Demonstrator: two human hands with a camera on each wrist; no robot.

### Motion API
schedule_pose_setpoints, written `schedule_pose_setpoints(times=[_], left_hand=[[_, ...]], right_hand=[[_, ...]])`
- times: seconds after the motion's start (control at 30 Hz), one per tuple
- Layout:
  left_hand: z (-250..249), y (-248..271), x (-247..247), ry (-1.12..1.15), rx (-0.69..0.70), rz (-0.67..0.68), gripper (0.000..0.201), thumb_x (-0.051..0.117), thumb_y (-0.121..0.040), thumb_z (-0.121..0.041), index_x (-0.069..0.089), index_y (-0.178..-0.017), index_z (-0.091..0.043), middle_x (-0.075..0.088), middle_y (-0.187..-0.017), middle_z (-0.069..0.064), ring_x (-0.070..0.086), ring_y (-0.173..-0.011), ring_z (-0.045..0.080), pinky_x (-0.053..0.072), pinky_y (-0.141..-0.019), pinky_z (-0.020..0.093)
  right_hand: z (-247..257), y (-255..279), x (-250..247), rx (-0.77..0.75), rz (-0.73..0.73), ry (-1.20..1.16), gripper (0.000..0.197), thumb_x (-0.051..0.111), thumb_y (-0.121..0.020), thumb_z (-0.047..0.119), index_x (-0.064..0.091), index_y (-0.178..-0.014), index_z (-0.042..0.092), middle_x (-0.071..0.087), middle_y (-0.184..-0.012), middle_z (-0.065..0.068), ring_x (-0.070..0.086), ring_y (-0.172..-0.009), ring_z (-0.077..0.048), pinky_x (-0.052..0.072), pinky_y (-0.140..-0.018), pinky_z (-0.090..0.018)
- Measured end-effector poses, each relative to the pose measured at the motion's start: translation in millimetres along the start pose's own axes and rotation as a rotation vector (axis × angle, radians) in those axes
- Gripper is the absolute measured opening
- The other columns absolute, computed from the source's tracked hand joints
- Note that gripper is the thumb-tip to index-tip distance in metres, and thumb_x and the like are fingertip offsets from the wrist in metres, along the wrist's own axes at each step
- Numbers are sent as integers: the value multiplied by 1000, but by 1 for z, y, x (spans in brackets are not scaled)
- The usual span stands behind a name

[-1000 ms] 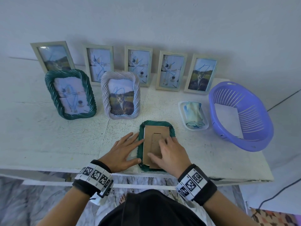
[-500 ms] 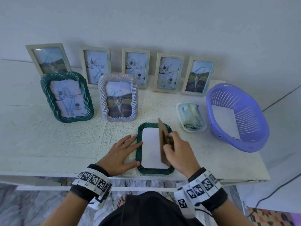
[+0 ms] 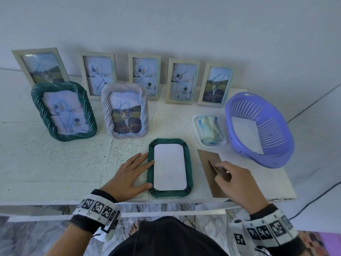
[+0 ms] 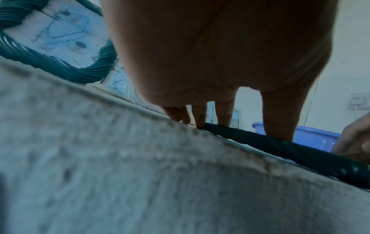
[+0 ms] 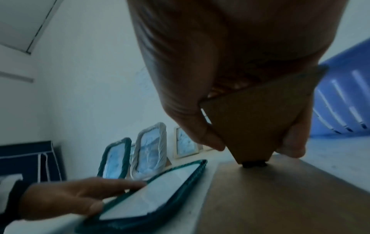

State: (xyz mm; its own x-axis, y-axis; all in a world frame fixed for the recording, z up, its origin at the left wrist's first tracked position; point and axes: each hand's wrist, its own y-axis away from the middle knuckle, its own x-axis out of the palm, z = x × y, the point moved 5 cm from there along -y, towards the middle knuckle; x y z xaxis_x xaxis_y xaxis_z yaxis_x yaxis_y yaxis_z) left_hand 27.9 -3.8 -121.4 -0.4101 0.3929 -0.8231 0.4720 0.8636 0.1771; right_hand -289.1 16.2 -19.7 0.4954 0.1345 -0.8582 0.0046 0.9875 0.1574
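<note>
A dark green twisted photo frame (image 3: 189,163) lies face down near the table's front edge, with a white sheet (image 3: 169,167) showing in its open back. My left hand (image 3: 129,174) lies flat beside it, fingers straight, touching the frame's left rim (image 4: 250,136). To the frame's right lies the brown backing board (image 3: 209,163) on the table. My right hand (image 3: 234,180) pinches the board's fold-out stand (image 5: 252,126) between thumb and fingers.
A purple basket (image 3: 258,130) with a white sheet in it stands at the right. A small white tray (image 3: 208,130) holds a folded cloth. Several framed pictures, among them a green frame (image 3: 62,111) and a pale one (image 3: 125,110), stand along the back.
My right hand lifted the brown backing board off the green frame and carried it right, down onto the table. The white sheet inside the frame is now uncovered. The left hand stayed put.
</note>
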Motion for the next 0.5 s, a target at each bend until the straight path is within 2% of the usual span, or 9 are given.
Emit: schedule_pose_setpoints(times=[0.13,0.2,0.33,0.43,0.5], left_hand=[[0,0,0,6,2,-10,84,26,-76,-87,17,-148,-46,0,-159,-19,-11,-145,0,9,-114,35],[-1,0,-1,11,2,-15,85,26,-76,-87,18,-148,-45,1,-159,-18,-10,-145,0,9,-114,34],[-4,0,-2,3,-4,-3,86,22,-73,-89,15,-148,-45,0,-158,-19,-11,-145,0,6,-112,30],[-3,1,-2,8,-3,-6,86,23,-73,-89,15,-147,-46,0,-159,-18,-10,-145,0,7,-113,30],[-3,0,-2,15,-5,-10,86,23,-73,-89,17,-148,-46,2,-159,-17,-10,-145,0,8,-114,32]], right_hand=[[-2,-2,26,41,41,202,34,54,-90,28,62,-123,22,64,-110,-5,56,-100,-25,47,-79,-31],[-2,-8,36,56,30,243,34,52,-92,29,61,-124,20,61,-114,-8,52,-102,-28,47,-80,-32],[3,-23,46,53,-10,237,35,51,-94,29,60,-125,17,56,-119,-11,48,-105,-30,46,-82,-33],[8,-29,52,50,-4,231,39,50,-95,31,54,-133,19,50,-128,-12,45,-112,-30,46,-84,-33],[10,-31,56,56,11,280,41,48,-95,34,52,-133,20,50,-128,-11,43,-114,-29,46,-81,-33]])
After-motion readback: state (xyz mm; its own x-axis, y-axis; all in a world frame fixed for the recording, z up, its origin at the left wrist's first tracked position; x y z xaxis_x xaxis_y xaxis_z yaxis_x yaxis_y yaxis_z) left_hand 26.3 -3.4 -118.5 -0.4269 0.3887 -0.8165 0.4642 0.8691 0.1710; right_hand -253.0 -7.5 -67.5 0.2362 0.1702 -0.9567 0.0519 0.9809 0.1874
